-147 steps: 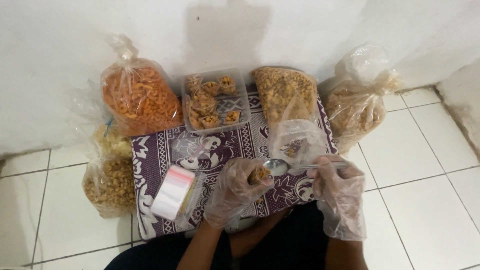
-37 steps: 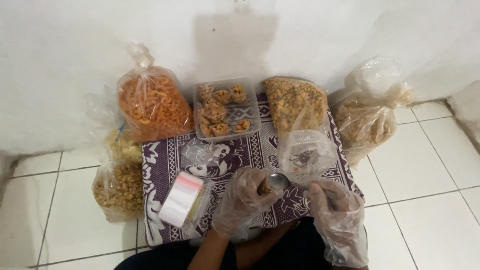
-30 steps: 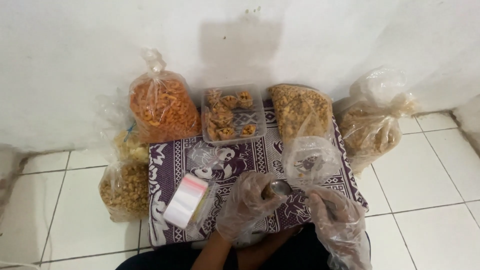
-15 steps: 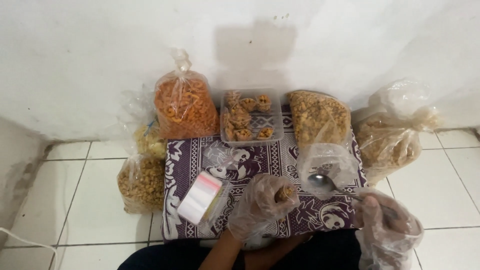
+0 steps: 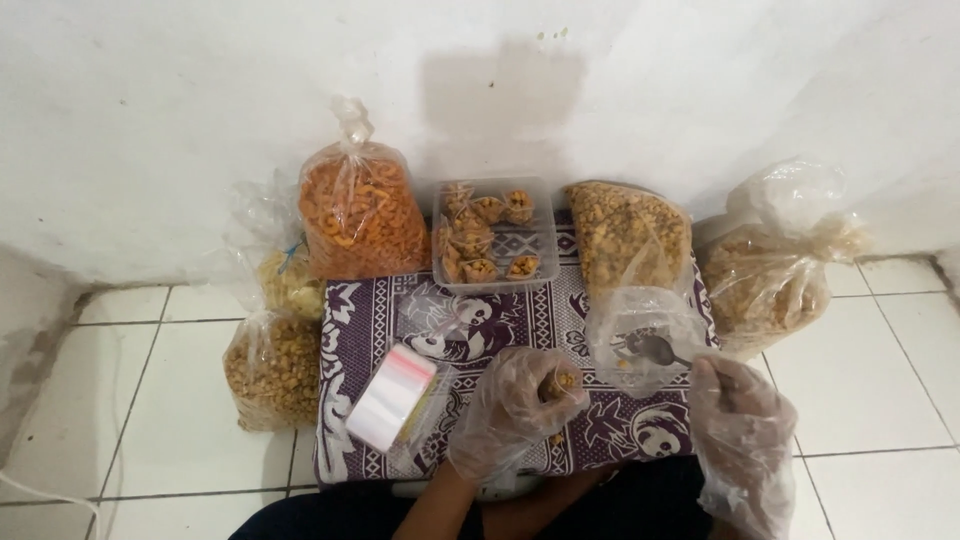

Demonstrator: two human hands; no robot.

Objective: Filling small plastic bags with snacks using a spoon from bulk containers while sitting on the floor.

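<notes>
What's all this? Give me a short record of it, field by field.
Setting: purple patterned cloth on white floor tiles, by a white wall
Left hand: gloved, grips a small filled pouch
Right hand: gloved, holds a spoon inside an open clear bag
Behind: orange snack bag, clear tub of small packets
Near left hand: roll of empty bags

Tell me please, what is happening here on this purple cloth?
A person in thin plastic gloves sits at a purple patterned cloth spread on the floor. The left hand holds a small clear pouch partly filled with yellow snack. The right hand holds a spoon whose bowl is inside the open mouth of a big snack bag. Behind these stand a clear tub with filled pouches in it and an orange snack bag. A stack of empty pouches lies near the left hand.
</notes>
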